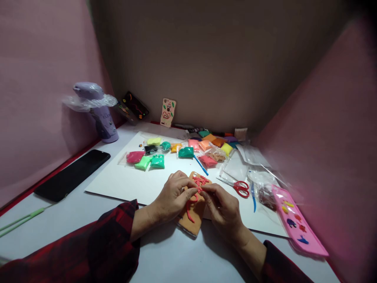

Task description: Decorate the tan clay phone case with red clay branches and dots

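Observation:
A phone case (198,217) coated in tan-orange clay lies at a slant on the near edge of the white board. On its upper part sits a cluster of small red clay pieces (201,180), and a curved red clay strip (191,216) runs down its lower part. My left hand (176,194) rests over the case's left edge, thumb and forefinger pinched at the red clay. From the right, my right hand (221,202) pinches at the same spot, its fingertips almost touching the left ones. The bit of red clay between the fingertips is mostly hidden.
Clay packets (157,161) lie across the white board (118,179). To the right are red-handled scissors (240,188), a blue clay knife (253,196) and a pink tray (309,236). A black phone (72,173) and a purple bottle (103,122) stand left; decorated cases (168,112) lean behind.

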Tool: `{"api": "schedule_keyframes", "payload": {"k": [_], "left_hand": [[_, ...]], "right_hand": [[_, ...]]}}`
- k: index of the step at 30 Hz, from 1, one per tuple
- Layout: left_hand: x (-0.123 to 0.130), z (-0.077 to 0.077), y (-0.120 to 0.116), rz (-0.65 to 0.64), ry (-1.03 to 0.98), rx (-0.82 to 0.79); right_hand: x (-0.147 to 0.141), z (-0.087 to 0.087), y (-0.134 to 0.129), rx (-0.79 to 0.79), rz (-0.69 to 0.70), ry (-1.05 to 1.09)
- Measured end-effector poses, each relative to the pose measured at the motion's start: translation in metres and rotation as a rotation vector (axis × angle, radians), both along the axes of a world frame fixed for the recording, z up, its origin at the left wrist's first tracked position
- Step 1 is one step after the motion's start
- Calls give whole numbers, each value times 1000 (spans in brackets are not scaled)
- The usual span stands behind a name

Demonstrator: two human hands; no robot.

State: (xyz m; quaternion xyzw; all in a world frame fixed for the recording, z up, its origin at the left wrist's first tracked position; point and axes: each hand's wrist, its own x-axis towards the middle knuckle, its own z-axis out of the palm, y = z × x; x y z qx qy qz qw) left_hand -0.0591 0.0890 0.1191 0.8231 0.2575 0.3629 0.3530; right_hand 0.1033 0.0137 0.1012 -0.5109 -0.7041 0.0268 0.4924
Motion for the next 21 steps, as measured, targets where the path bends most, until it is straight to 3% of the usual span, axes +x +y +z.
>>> {"api": "schedule_keyframes", "payload": {"k": [9,15,21], "left_hand": [[0,0,1,24,23,38],[-3,-1,8,187,55,98],[-6,-10,19,319,238,183]], "right_hand": [[2,1,0,-56,-48,23],[5,-1,1,-9,-70,12],[8,-5,3,25,-50,13]]}}
